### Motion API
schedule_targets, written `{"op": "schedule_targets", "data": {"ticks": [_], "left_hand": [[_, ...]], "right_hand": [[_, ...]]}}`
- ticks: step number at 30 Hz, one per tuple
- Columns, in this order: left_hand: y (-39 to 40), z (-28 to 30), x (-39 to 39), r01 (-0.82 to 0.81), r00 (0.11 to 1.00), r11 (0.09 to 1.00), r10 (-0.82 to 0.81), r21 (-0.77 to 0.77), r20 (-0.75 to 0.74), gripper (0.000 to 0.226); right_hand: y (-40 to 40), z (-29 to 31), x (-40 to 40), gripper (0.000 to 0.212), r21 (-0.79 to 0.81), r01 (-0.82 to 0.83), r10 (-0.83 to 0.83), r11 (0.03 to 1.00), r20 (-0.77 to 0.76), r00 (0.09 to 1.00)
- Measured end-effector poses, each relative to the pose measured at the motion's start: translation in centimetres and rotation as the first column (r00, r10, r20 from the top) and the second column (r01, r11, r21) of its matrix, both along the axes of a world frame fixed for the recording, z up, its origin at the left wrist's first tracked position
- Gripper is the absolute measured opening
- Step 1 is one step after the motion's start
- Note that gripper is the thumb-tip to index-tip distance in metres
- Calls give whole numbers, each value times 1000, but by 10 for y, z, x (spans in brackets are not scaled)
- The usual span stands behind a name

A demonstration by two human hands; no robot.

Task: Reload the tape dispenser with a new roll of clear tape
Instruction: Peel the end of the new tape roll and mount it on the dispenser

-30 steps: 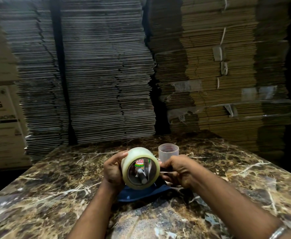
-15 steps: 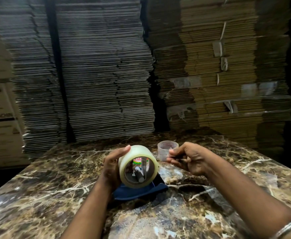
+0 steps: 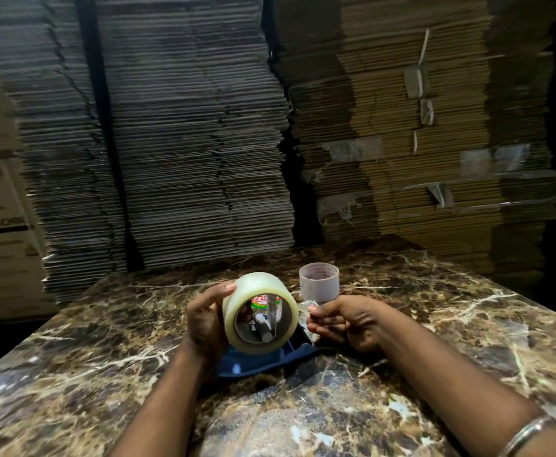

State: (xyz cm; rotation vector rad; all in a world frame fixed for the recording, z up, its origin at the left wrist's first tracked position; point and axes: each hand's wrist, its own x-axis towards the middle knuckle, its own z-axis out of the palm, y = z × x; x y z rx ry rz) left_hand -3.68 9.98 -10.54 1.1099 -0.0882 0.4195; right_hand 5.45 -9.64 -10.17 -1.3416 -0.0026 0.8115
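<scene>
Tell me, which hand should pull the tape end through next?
Probably the right hand: it already pinches the loose tape end beside the roll, while the left hand steadies that roll on the blue dispenser.

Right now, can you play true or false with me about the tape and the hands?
1. The left hand holds the tape roll. True.
2. The empty core lies on its side. False: it stands upright on the table.
3. The right hand pinches the tape's loose end. True.
4. The dispenser is red. False: it is blue.
5. Cardboard stacks stand behind the table. True.
</scene>
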Motion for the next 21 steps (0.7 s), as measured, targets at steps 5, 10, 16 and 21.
{"op": "schedule_targets", "data": {"ticks": [5, 10, 16, 21], "left_hand": [[-11, 7, -8, -48, 998, 999, 48, -3, 32, 38], [-18, 10, -12, -172, 985, 985, 172, -19, -13, 70], [-26, 10, -13, -91, 992, 974, 108, -206, 72, 67], [-21, 12, -18, -70, 990, 975, 94, -211, 104, 22]], "right_hand": [[3, -6, 0, 6, -47, 30, -25, 998, 103, 994], [5, -10, 0, 8, -66, 50, -38, 997, 168, 985], [7, -6, -3, 5, -45, 92, -80, 995, 226, 971], [4, -6, -8, 14, 33, 34, -39, 999, 171, 984]]}}
